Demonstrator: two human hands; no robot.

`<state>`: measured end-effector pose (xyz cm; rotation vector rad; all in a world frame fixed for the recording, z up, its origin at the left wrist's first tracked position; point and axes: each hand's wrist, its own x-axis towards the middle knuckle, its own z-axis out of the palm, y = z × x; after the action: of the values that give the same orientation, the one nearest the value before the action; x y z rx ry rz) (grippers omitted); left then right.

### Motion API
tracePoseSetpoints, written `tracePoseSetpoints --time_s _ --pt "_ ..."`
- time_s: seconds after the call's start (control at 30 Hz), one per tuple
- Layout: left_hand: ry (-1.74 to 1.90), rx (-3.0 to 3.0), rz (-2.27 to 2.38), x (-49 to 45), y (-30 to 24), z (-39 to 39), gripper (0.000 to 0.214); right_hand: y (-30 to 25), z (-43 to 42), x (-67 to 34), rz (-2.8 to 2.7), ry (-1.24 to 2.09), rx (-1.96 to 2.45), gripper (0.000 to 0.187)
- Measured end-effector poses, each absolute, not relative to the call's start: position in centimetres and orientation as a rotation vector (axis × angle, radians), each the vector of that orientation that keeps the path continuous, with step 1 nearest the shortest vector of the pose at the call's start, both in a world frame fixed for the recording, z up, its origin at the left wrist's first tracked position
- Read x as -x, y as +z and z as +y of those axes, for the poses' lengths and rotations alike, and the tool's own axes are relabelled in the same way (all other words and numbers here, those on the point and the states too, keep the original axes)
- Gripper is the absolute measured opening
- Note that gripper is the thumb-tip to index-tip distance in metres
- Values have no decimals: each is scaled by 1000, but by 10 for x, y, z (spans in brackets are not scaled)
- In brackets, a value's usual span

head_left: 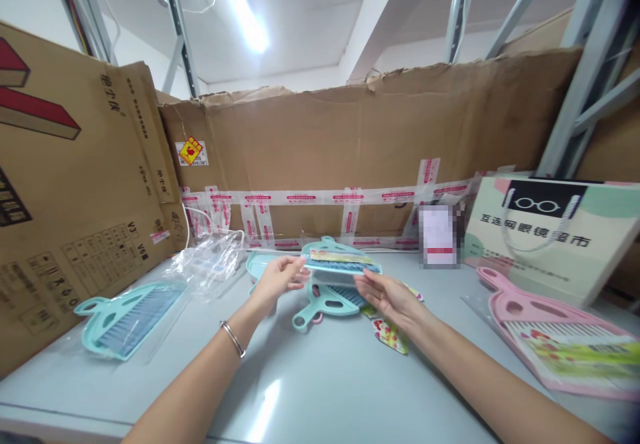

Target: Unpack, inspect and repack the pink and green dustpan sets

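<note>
In the head view, both hands meet over the middle of the grey table [325,391], close to the cardboard wall [380,131]. The left hand [280,277], a bracelet [233,339] on its wrist, is closed in a pinch on the left end of a teal brush [343,262]. The brush is held flat and lifted clear of the table, with a printed card lying on top of it. The right hand [387,294] reaches from below, its fingers curled to the brush's right edge; whether they clamp it or only steady it cannot be told.

Directly beneath lies a teal dustpan [320,304], handle toward the person, and loose cards [390,334] sit just beside the right wrist. Clear bags [210,264] are heaped to the left, near a bagged teal set [127,317]. A pink set [550,337] lies well to the right, before a paper bag [550,231].

The step in hand looks like pairing brush and card. Any next move calls for keeping the brush level so the card stays put.
</note>
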<state>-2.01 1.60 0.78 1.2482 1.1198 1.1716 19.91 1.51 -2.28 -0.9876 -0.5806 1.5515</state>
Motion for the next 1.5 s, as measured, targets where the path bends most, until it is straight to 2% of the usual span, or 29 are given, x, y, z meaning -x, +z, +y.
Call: tracePoseSetpoints --time_s 0.2,0.27,0.37,0.47,0.5,0.6,0.63,0.67,0.7,0.8,0.83,0.87,1.03,1.1,1.27,1.5 --pt "1133 -1567 978 21 18 8 52 -14 12 -201 -609 1471 935 19" --pt "1176 -1711 1061 17 11 8 46 -14 10 -199 -637 1463 914 23" --pt "1327 -1626 1154 11 0 12 25 -15 7 -195 -751 1460 905 30" --pt "1504 -1502 1132 9 -5 15 24 -19 5 -192 -878 1423 945 37" --pt "1560 -1494 1130 8 -5 15 25 -20 5 -192 -906 1405 931 47" --pt "1689 -1475 1165 6 -3 11 25 -24 4 -190 -1096 1312 791 106" --pt "1714 -1463 1175 5 -1 9 25 -25 3 -190 -1188 1247 752 118" --pt "1735 -1453 1183 4 0 7 25 -26 3 -189 -1277 1155 744 121" --pt "1751 -1445 1189 3 1 5 25 -26 2 -189 -1343 1047 773 114" --pt "1765 -1444 1185 0 3 0 24 -25 2 -188 -1358 803 910 54" --pt "1749 -1451 1174 -1 4 -1 23 -25 2 -188 -1328 761 920 42" --pt "1719 -1463 1155 -1 3 -2 22 -25 3 -187 -1293 736 898 39" --pt "1587 -1553 1064 -2 -1 -1 22 -27 7 -189 -1225 758 751 69" --pt "1590 -1543 1008 -1 -2 2 25 -28 10 -191 -1230 747 776 70" --pt "1483 -1416 984 7 2 9 50 -32 17 -197 -1255 718 804 68" --pt "1281 -1500 1037 14 -3 21 30 -35 24 -199 -1333 717 790 57"
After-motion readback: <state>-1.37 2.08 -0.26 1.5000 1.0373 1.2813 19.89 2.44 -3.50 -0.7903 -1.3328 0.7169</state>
